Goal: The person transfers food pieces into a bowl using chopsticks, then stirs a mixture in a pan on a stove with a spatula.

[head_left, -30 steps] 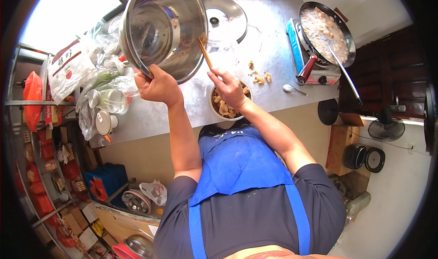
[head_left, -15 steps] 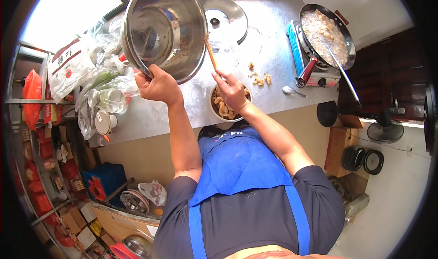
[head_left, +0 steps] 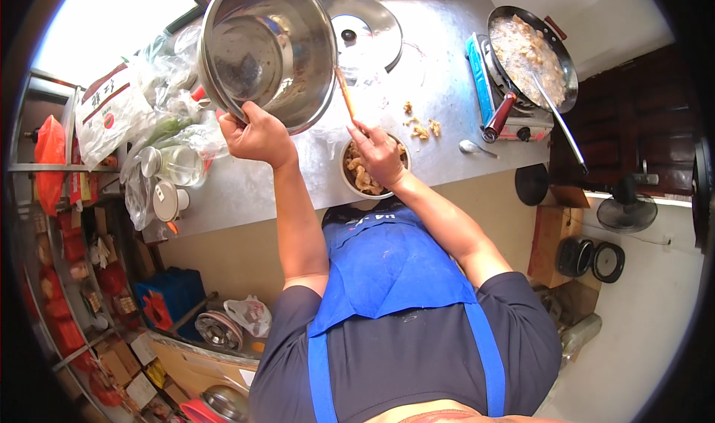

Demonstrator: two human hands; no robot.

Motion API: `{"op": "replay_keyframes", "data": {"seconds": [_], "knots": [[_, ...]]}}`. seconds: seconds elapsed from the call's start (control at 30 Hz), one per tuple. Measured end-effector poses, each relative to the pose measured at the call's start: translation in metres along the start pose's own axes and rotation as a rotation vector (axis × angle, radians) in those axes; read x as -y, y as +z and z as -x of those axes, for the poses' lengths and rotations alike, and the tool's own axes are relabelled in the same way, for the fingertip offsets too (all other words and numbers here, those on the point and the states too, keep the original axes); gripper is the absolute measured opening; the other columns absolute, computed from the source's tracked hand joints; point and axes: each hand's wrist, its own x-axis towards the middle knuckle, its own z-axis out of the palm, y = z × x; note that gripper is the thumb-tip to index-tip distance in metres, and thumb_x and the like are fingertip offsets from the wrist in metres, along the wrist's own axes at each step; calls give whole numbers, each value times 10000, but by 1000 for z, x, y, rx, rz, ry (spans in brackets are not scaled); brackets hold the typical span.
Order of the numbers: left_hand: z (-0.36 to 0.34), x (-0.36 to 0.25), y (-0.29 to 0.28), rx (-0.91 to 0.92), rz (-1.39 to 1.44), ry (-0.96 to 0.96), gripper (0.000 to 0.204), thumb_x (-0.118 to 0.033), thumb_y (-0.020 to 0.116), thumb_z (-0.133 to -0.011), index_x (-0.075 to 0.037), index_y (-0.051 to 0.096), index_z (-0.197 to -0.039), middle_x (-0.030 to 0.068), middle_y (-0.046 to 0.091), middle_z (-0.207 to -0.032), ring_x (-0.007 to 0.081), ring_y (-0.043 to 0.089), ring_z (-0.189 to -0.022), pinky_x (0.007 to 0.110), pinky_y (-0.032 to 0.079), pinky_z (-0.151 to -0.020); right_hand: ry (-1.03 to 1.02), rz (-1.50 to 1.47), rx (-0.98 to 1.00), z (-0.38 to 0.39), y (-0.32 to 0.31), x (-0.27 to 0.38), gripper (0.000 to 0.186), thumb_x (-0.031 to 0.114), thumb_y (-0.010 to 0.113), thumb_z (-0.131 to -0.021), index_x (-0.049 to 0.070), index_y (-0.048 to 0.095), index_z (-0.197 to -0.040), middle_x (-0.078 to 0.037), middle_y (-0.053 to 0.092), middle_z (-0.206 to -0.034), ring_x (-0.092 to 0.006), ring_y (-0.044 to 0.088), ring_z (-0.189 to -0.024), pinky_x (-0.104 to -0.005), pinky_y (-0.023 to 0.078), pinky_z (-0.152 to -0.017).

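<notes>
Over the metal table (head_left: 246, 196), the left hand (head_left: 261, 135) grips a tilted steel bowl (head_left: 257, 58) while the right hand (head_left: 380, 156) clasps chopsticks (head_left: 345, 95).

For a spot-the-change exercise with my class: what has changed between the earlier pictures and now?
The right hand shifted slightly right and back, drawing the chopsticks from over the steel basin's inner wall to its right rim. The food bit seen at their tips no longer shows. Unchanged: the left hand grips the tilted basin, and the wok stands on the stove.
</notes>
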Motion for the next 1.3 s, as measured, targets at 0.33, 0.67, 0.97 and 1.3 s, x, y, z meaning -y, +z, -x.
{"op": "replay_keyframes", "data": {"seconds": [0.33, 0.67, 0.97, 1.3], "knots": [[-1, -5, -2, 8, -30, -42, 226, -6, 581, -823, -19, 438, -649, -17, 490, -594, 96, 385, -543, 268, 358, -535, 77, -21, 13, -4, -19, 6, 368, -56, 646, -769, 15, 675, -1129, -147, 650, -1066, -285, 661, -829, -343, 552, -688], [0, -8, -5, -21, 34, -114, 107, -3, 563, -782, 0, 505, -691, 3, 568, -661, 108, 466, -595, 264, 424, -612, 79, -14, 11, -8, -15, 4, 383, -15, 663, -769, 26, 658, -1150, -141, 632, -1025, -277, 652, -825, -335, 547, -688], [-5, -10, -11, -84, 112, -194, 51, 13, 538, -788, 19, 540, -738, 20, 603, -719, 117, 501, -635, 268, 441, -637, 104, -35, -51, -7, -17, 5, 335, -54, 665, -779, 1, 675, -1109, -156, 646, -968, -297, 647, -763, -357, 534, -652], [-18, 28, -117, -117, 398, -773, 196, -27, 609, -774, -4, 580, -966, 124, 619, -987, 249, 627, -856, 396, 538, -771, 233, -240, -281, -23, -83, -2, 220, -56, 634, -854, -48, 683, -1069, -160, 637, -982, -240, 666, -839, -316, 568, -720]]}}
